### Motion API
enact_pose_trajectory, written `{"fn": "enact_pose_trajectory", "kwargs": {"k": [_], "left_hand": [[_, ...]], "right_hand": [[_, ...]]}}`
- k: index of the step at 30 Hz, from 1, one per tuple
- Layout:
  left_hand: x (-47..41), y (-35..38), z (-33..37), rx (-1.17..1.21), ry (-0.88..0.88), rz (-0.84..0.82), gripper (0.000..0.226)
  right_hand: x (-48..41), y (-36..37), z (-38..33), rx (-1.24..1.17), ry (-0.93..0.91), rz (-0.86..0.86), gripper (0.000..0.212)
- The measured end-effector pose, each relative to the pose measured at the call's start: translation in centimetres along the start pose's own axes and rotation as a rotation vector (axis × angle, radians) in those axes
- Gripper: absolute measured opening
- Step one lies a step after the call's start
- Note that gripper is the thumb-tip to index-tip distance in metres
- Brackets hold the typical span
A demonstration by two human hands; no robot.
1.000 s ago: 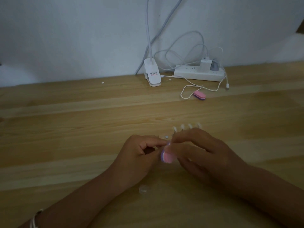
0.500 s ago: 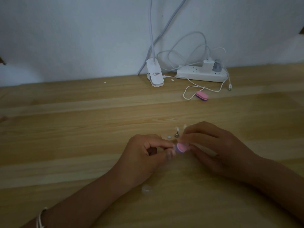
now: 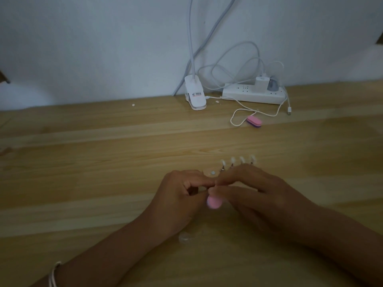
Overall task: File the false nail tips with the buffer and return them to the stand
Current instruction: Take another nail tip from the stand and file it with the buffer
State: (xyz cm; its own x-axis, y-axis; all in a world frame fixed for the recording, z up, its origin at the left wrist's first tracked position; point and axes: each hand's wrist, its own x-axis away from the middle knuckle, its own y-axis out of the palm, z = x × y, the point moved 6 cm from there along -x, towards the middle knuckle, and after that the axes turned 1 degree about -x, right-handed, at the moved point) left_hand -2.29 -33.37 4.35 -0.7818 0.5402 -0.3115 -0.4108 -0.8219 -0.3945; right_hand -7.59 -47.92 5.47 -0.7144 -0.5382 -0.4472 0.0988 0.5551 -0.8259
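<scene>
At mid-table (image 3: 83,183), both hands meet fingertip to fingertip. Right hand (image 3: 255,191) grips the pink buffer (image 3: 214,202), which is blurred. Left hand (image 3: 182,193) is curled in a pinch, contents not discernible. Four nail tips (image 3: 232,160) stand on the stand (image 3: 223,168), just behind the right hand.

Pink buffer (image 3: 214,202) (blurred), white nail tips (image 3: 232,159)

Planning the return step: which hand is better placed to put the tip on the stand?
Left hand, probably: its fingers seem to pinch the tip beside the stand's left end, while the right hand grips the pink buffer.
</scene>
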Motion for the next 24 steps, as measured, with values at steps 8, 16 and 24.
{"fn": "enact_pose_trajectory", "kwargs": {"k": [8,16,24], "left_hand": [[0.1,0.0,-0.1,0.01,-0.011,-0.005,0.023],[-0.1,0.0,0.0,0.033,-0.014,0.016,0.022],[-0.2,0.1,0.0,0.138,-0.046,-0.017,0.015]], "right_hand": [[-0.1,-0.1,-0.4,-0.077,0.025,0.032,0.024],[0.0,-1.0,1.0,-0.001,0.055,0.083,0.036],[-0.5,-1.9,0.5,0.078,-0.034,0.161,0.024]]}}
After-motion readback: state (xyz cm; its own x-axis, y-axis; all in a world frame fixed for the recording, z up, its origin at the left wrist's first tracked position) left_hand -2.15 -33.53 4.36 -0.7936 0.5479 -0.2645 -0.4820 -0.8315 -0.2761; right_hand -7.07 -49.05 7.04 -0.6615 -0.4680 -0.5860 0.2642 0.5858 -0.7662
